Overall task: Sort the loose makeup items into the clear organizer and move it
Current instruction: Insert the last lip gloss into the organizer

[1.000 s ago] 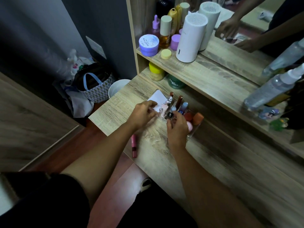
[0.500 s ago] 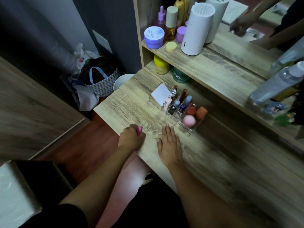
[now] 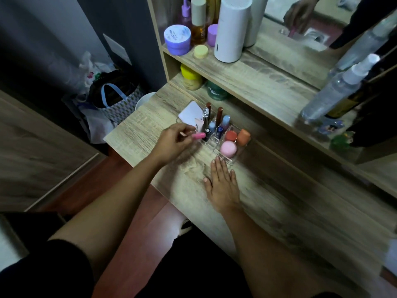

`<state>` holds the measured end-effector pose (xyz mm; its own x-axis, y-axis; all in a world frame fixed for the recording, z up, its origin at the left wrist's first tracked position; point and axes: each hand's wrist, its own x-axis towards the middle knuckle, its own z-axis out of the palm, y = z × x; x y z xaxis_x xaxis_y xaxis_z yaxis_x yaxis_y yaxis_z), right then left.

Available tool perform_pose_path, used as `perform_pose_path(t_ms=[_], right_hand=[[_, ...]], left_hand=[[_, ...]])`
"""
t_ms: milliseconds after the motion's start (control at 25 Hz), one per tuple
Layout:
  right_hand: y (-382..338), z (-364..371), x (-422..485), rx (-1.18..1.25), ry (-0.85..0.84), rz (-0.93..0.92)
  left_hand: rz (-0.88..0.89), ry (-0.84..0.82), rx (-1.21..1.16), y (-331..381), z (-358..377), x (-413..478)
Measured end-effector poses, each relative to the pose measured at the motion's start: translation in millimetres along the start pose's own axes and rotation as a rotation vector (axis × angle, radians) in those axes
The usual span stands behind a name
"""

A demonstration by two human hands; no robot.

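We hold a pink tube (image 3: 198, 136) in the left hand (image 3: 175, 143), pinched closed between thumb and fingertips, with its free end pointing right toward the clear organizer (image 3: 217, 147). The right hand (image 3: 222, 183) lies flat and open on the worktop (image 3: 279, 201), gripping nothing, its fingertips just near of the organizer's near edge. The organizer stands on the worktop below the shelf (image 3: 247, 74) and already carries upright tubes in its left slots, a white compact (image 3: 190, 114) at its far left, and a pink sponge (image 3: 228, 148), a red sponge (image 3: 231, 135) and an orange sponge (image 3: 243, 137) in its right compartment. We judge the step in hand to be the loading of this pink tube; no other loose makeup item shows on the worktop, so it appears to be the last before the organizer is moved. The next move calls for tilting the tube upright and lowering it into a free slot; which slot is free cannot be told here. The standing tubes crowd the left slots and may be knocked over by the incoming tube or the fingers. For the later move, the shelf edge overhangs just beyond the organizer, and a yellow-lidded jar (image 3: 190, 79) and a green jar (image 3: 217, 92) stand beneath it on the far side. A white cylinder (image 3: 232, 29) and a spray bottle (image 3: 335, 91) stand on the shelf, clear of the work.
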<state>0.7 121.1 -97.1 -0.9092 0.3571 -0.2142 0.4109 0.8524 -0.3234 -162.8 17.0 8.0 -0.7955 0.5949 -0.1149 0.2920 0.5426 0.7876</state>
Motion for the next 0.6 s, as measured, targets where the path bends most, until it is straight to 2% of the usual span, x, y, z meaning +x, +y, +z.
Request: perform_pose_path(t_ms=[80, 200, 480, 600], right_hand=[[0.1, 0.6, 0.6, 0.002, -0.016, 0.001], [0.2, -0.5, 1.6, -0.006, -0.009, 0.004], [0.1, -1.8, 0.7, 0.011, -0.015, 0.006], [-1.2, -1.4, 0.4, 0.000, -0.021, 0.007]], left_hand=[[0.022, 0.074, -0.056, 9.5, 2.7, 5.8], [0.093, 0.090, 0.004, 18.5, 8.7, 12.6], [0.217, -0.044, 0.251, 27.3, 24.6, 21.6], [0.209, -0.083, 0.295, 28.8, 31.3, 23.2]])
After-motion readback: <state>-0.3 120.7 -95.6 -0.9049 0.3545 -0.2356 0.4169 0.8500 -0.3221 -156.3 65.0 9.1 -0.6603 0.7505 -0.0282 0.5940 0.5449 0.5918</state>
